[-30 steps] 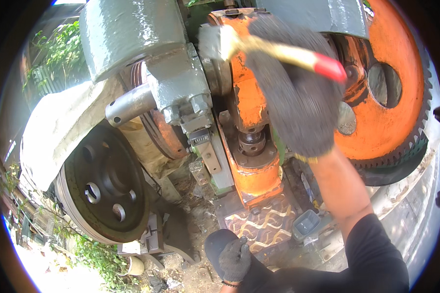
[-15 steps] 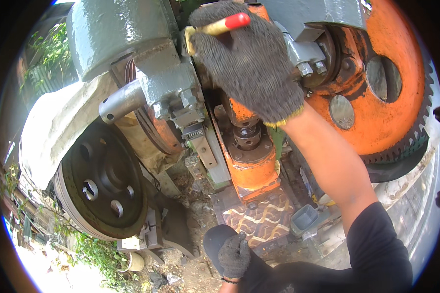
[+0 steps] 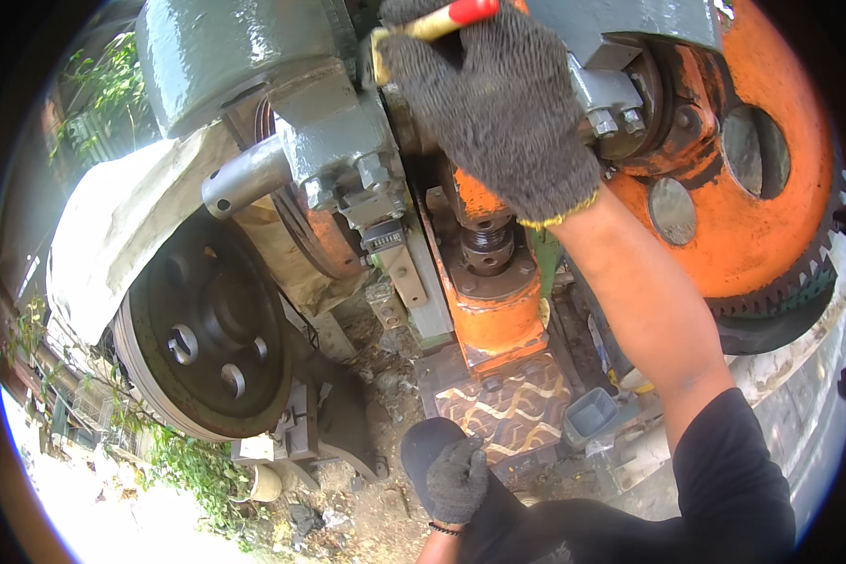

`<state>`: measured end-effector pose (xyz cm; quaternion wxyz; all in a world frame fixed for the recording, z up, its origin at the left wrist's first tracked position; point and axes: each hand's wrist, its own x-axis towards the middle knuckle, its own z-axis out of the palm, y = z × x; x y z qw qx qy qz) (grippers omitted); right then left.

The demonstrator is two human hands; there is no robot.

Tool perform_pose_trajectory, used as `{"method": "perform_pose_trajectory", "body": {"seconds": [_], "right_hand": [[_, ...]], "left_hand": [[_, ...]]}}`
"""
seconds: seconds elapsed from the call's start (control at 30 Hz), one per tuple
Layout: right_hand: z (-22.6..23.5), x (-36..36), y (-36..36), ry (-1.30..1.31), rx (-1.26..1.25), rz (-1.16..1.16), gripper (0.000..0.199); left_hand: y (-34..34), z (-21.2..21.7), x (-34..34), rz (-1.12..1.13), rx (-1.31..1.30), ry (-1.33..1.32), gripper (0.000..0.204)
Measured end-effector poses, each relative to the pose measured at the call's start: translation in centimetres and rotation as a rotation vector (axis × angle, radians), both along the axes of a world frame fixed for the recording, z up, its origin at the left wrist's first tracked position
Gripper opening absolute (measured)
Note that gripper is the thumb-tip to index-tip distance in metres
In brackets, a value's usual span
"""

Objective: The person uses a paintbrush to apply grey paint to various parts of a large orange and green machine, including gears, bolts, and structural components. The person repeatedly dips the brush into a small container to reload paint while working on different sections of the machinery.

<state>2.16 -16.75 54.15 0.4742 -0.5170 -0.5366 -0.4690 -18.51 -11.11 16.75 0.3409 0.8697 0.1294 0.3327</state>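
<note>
My right hand (image 3: 508, 113), in a dark knitted glove with a yellow cuff edge, is raised at the top centre in front of the machine. Its fingers close around a paintbrush (image 3: 442, 21) with a pale wooden handle and a red end; the bristles cannot be made out. Behind that hand, part of the glossy grey machine frame (image 3: 244, 66) is hidden. Low in the view, my left hand (image 3: 458, 481), gloved alike, rests with curled fingers on my dark-clothed knee (image 3: 428, 446). Nothing shows in it. An orange ram block (image 3: 498, 329) with a threaded screw stands between the hands.
A large orange toothed wheel (image 3: 790, 207) rises on the right. To the left are a dark flywheel (image 3: 221, 320), a draped pale cloth (image 3: 113, 235) and a protruding steel shaft (image 3: 244, 177). A patterned plate (image 3: 508, 404) and a small grey tub (image 3: 592, 414) sit below.
The whole view has shifted, so the machine appears a little farther right and slightly higher. My right hand has risen slightly with the paintbrush. My left hand stays on the knee.
</note>
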Motion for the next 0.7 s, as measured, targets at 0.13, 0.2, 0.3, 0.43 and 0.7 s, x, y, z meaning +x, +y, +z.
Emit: {"method": "perform_pose_trajectory", "body": {"seconds": [0.13,0.2,0.3,0.43,0.7], "right_hand": [[-4.4,-0.8,0.1,-0.292,0.026,-0.164,0.017],[-6.9,-2.8,-1.6,-0.217,-0.022,-0.086,0.019],[-7.4,-3.3,-3.2,-0.121,0.024,-0.007,0.021],[-5.2,-3.5,-3.3,-0.054,0.046,-0.091,0.026],[-4.5,-3.0,-2.8,0.005,0.075,-0.056,0.029]], "left_hand": [[0.1,-0.3,-0.5,0.029,0.023,-0.034,0.02],[0.3,-0.6,-0.7,0.041,0.021,-0.074,0.019],[0.6,-1.0,-0.8,0.019,0.005,-0.041,0.019],[0.9,-1.2,-1.0,0.037,-0.016,0.002,0.019],[0.9,-0.7,-1.1,0.036,-0.061,0.0,0.02]]}}
